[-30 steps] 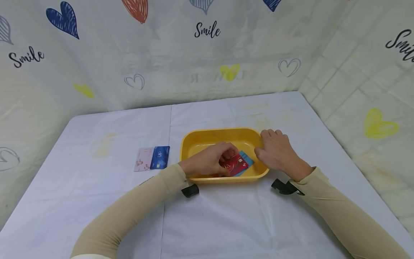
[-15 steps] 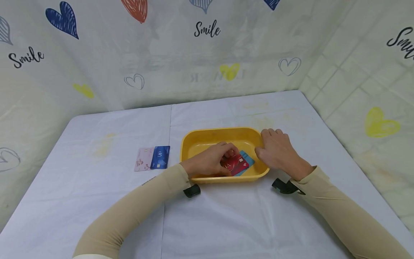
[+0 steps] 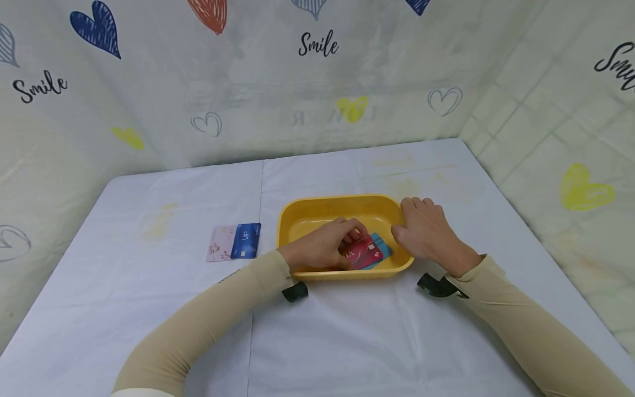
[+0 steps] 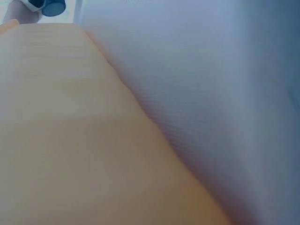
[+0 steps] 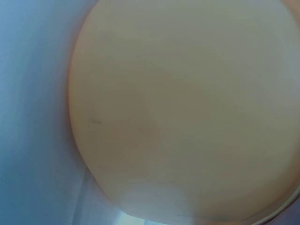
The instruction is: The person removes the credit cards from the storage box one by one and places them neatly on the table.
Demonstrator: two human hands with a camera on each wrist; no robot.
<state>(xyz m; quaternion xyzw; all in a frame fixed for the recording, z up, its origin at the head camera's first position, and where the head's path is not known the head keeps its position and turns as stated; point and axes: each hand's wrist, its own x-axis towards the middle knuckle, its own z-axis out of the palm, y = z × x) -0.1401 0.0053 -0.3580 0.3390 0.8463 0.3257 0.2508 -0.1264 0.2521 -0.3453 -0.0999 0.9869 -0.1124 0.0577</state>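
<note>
Little has moved since a second ago: the red card (image 3: 364,254) and the light blue card (image 3: 385,248) beneath it have slid very slightly to the right in the picture, and the left hand (image 3: 327,242) has shifted a touch with them. Inside the yellow tray (image 3: 342,199), both cards lie near the front right part, the red one on top and turned at an angle, with the light blue one showing along its right side.

The left hand reaches over the front left of the tray with its grip nearly closed, curled fingers and thumb holding the left end of the red card; the fingertips are partly hidden. The right hand (image 3: 430,229) has its grip closed on the tray's right rim, thumb toward the inside and fingers bent over the far part.

Left of the tray, well apart from the right hand, a dark blue card (image 3: 245,241) marked VIP and a pale pink card (image 3: 220,243) lie flat on the white-covered desk (image 3: 337,331). They sit side by side; whether they overlap I cannot tell. Behind the desk hangs a pale cloth (image 3: 248,82) printed with hearts and "Smile".
</note>
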